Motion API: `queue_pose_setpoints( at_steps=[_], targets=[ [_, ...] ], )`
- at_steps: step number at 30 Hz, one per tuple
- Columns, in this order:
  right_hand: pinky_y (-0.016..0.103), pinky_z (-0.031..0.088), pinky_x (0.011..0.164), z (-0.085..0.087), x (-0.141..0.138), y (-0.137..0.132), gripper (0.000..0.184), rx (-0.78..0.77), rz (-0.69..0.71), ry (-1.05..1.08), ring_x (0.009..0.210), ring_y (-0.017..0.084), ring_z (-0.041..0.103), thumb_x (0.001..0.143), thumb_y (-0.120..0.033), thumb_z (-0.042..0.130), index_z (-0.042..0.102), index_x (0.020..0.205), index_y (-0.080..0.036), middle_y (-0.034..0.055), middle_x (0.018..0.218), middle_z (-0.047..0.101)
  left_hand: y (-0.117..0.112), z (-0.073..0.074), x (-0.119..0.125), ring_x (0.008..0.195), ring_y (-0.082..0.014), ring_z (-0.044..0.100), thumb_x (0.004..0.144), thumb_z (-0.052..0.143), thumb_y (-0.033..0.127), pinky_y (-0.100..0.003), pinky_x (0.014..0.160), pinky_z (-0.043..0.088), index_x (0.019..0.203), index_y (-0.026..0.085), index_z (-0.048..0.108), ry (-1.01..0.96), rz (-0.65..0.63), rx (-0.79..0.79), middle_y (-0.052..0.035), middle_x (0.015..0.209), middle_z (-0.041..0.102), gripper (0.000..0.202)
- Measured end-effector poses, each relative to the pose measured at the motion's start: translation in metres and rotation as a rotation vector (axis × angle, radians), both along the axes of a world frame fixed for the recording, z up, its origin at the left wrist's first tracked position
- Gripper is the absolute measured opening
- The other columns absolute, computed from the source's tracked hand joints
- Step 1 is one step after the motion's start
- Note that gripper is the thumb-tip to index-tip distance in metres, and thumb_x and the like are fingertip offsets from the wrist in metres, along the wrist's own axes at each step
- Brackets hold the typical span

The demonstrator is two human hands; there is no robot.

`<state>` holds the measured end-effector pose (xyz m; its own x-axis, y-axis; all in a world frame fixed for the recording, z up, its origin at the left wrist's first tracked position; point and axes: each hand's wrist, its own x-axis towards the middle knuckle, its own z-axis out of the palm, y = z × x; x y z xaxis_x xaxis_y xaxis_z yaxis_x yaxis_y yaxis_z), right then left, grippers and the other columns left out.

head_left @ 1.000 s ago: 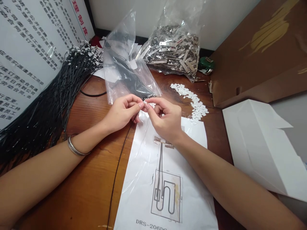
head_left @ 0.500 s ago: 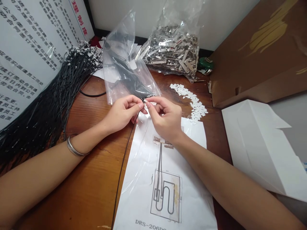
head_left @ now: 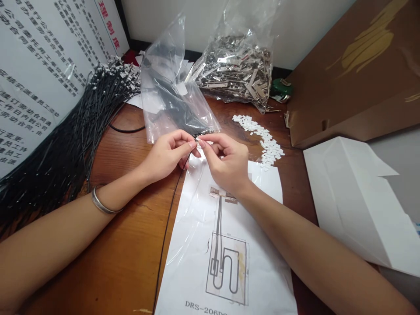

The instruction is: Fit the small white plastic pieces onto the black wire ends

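Observation:
My left hand [head_left: 173, 153] pinches the upper end of a thin black cable [head_left: 169, 214], which trails down over the table toward me. Fingertip to fingertip with it, my right hand [head_left: 226, 159] pinches a tiny white piece, mostly hidden by the fingers, at the cable's end. Just behind both hands lies a clear plastic bag [head_left: 173, 105] with a bundle of black cables inside, their ends showing at its mouth. To the right of my right hand, small white pieces [head_left: 271, 151] are scattered in a curved pile.
A printed drawing sheet [head_left: 193, 262] lies under my right wrist. Black cables with white ends [head_left: 82, 127] are heaped at left against a lettered board [head_left: 36, 57]. Behind stands a bag of metal strips [head_left: 236, 65], beside a green round object [head_left: 281, 89]. Cardboard [head_left: 354, 83] and a white box [head_left: 354, 197] border the right.
Both hands stay in nearly the same place, fingertips together. Only a slight shift of the fingers shows.

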<state>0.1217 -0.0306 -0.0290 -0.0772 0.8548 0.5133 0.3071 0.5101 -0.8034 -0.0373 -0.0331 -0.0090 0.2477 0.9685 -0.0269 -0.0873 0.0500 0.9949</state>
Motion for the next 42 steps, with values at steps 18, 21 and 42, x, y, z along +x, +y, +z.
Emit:
queue_pose_setpoints(
  at_steps=[18, 21, 42],
  targets=[
    [0.024, 0.032, 0.046, 0.0015, 0.0006, -0.0002, 0.009, 0.010, 0.080, 0.008, 0.044, 0.007, 0.034, 0.087, -0.019, 0.062, 0.070, 0.083, -0.019, -0.0066, 0.052, 0.049, 0.0011, -0.0023, -0.0005, 0.045, -0.0077, 0.055, 0.085, 0.064, 0.026, -0.020, 0.045, 0.044, 0.078, 0.015, 0.057, -0.021, -0.012, 0.006, -0.0004, 0.068, 0.067, 0.015],
    [0.024, 0.033, 0.046, 0.0019, 0.0012, -0.0004, 0.012, 0.013, 0.091, 0.002, 0.044, 0.007, 0.034, 0.088, -0.018, 0.060, 0.071, 0.086, -0.018, -0.0063, 0.052, 0.048, 0.0011, -0.0018, 0.0003, 0.045, -0.0075, 0.055, 0.086, 0.063, 0.024, -0.020, 0.044, 0.043, 0.077, 0.015, 0.057, -0.030, -0.006, 0.004, -0.0003, 0.067, 0.067, 0.014],
    [0.021, 0.033, 0.045, -0.0029, 0.0010, 0.0023, 0.008, 0.077, 0.078, 0.006, 0.043, 0.005, 0.037, 0.086, -0.022, 0.065, 0.070, 0.082, -0.017, -0.0082, 0.048, 0.047, 0.0023, -0.0056, -0.0011, 0.045, -0.0080, 0.054, 0.086, 0.060, 0.022, -0.019, 0.042, 0.043, 0.077, 0.015, 0.056, -0.062, -0.046, 0.019, 0.0004, 0.065, 0.064, 0.012]
  ],
)
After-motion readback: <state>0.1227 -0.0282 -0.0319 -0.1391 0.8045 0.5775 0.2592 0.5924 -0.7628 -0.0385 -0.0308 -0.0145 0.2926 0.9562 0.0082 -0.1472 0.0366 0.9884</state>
